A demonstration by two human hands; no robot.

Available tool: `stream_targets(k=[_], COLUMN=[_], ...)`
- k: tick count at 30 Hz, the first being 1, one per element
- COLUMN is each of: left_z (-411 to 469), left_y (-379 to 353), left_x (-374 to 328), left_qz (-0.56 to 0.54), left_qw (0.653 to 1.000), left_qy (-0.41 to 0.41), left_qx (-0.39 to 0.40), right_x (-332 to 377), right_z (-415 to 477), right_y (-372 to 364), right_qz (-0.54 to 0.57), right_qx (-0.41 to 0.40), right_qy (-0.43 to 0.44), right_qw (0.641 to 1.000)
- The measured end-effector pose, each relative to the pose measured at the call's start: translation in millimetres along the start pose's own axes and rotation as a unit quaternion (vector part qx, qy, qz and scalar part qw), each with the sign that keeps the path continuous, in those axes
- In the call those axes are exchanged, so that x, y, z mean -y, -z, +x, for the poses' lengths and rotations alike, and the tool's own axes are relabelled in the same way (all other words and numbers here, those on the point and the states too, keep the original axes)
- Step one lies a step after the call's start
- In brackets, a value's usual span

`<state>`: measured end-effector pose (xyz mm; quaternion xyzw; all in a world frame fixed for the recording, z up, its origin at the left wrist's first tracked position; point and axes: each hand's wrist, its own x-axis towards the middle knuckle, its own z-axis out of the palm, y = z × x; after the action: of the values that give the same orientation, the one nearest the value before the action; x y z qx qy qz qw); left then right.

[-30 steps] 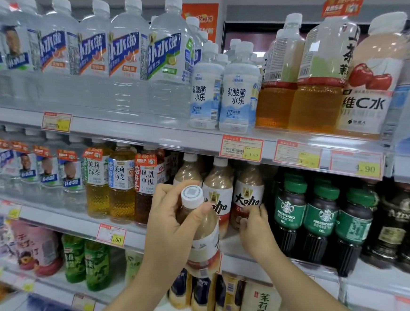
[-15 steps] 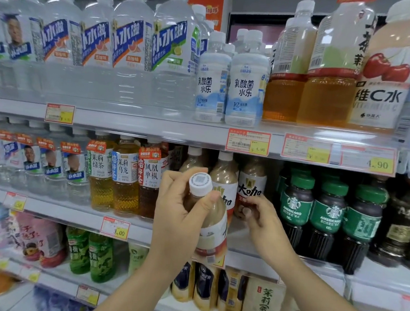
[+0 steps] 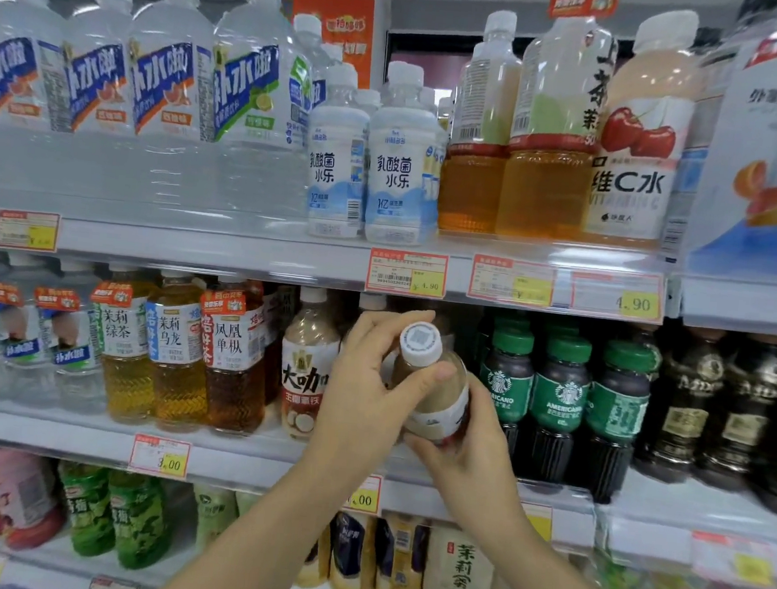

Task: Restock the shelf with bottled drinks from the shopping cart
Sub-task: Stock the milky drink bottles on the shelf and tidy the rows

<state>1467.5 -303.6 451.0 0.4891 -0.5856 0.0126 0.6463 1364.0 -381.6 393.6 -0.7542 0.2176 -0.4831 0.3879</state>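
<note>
- Middle shelf (image 3: pixel 235 449) fills my view. The coffee row runs from a standing milk-coffee bottle (image 3: pixel 307 371) to the green-capped Americano bottles (image 3: pixel 559 400). The slot between them is mostly hidden behind my hands.
- Bottle in hand (image 3: pixel 438 400): off the shelf, just in front of that slot. Its long axis is tilted, white cap (image 3: pixel 420 341) towards me, base pointing in and down.
- Left hand (image 3: pixel 360 394): fingers wrapped round the neck, thumb across the shoulder.
- Right hand (image 3: pixel 467 454): curled under the base and nearer the shelf. I reckon it guides the base in.
</note>
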Motion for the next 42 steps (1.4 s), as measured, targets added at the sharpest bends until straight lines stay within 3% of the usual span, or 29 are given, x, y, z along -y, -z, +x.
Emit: stream_targets(k=[8,15,19,24,29,32,37,42], left_z=[-11.6,2.9,6.0,11.8,16.4,12.8,-4.3,-14.7], left_y=[7.6,-4.9,-9.3,-13.7,-3.6,11.8,54.6,67.2], left_x=[36.4,42.8,40.1,40.6,43.7,40.8,66.8,85.3], left_qz=[0.089,0.134,0.171,0.205,0.317,0.377,0.419,0.395], left_qw=[0.988,0.984,0.982,0.974,0.940,0.918,0.901,0.918], left_qy=[0.103,0.096,0.039,0.017,-0.028,-0.080,-0.088,-0.013], left_qx=[0.069,0.069,0.070,0.096,0.122,0.094,-0.068,-0.033], right_x=[-19.8,-17.2,-16.4,-18.6,-18.1,-19.1,-15.4,-12.9], right_z=[-4.1,4.5,4.3,0.3,-0.2,6.2,19.5,32.5], right_y=[-34.1,-31.9,-22.6,-26.5,-31.0,-37.8,-50.7,-54.9], right_qz=[-0.065,-0.091,-0.046,-0.086,-0.119,-0.157,-0.203,-0.178], right_qx=[-0.103,-0.070,-0.059,-0.052,-0.052,-0.061,-0.086,-0.094], right_qy=[-0.009,-0.034,-0.050,-0.044,-0.041,-0.061,-0.087,-0.134], right_qw=[0.992,0.993,0.996,0.994,0.991,0.984,0.972,0.970])
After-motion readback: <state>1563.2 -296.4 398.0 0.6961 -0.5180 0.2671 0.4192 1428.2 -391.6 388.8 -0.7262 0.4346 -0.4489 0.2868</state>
